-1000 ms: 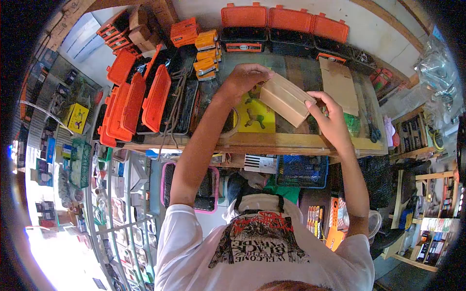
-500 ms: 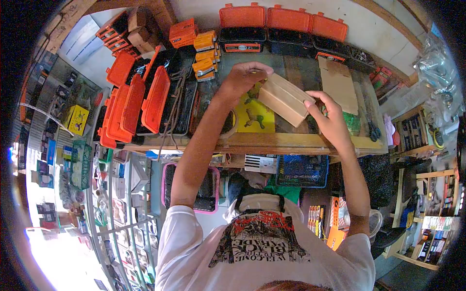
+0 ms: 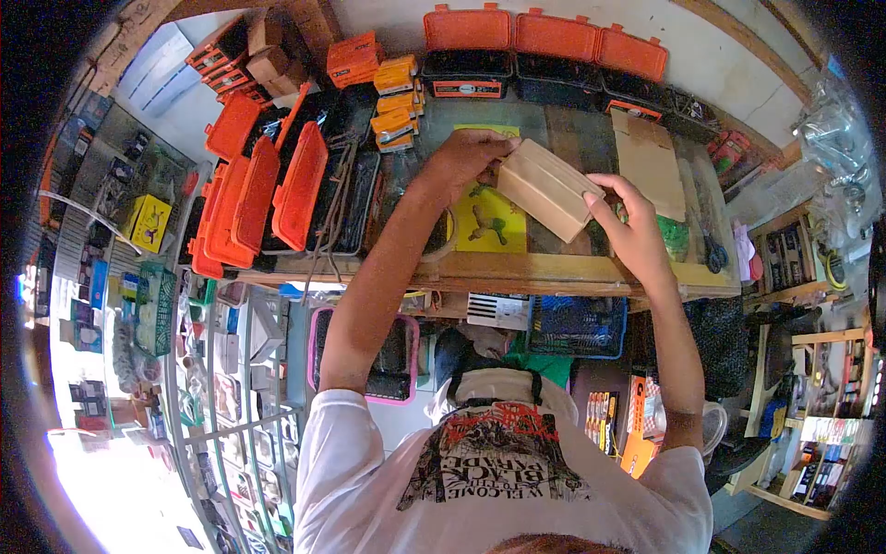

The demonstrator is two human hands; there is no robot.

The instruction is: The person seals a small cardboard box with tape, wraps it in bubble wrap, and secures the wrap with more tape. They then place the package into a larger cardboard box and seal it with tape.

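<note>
Head view: brown cardboard box [image 3: 544, 196] between 1 and 2 o'clock of centre, near-unchanged in pose. Left hand [image 3: 469, 155], 12 o'clock, slightly lower than half a second ago, fingers curled, gripping one end; right hand [image 3: 629, 220], 2 o'clock, half-closed, thumb-pinching the other. Handling apparently continues.

Brown box [image 3: 546, 192]: cardboard by look, matt, smooth faces, crisp folds. Flat sheet [image 3: 646, 166] right of box: similar dull brown card. Yellow sheet [image 3: 489, 226] partly behind box: smooth, printed; paper or film, cannot tell. Tabletop [image 3: 556, 246] under box: glass-like, glossy; front edge [image 3: 517, 270] bare wood. Lids [image 3: 556, 37] beyond box: orange moulded plastic. Shirt [image 3: 517, 522], nearer than box: white cloth, matt, soft.
</note>
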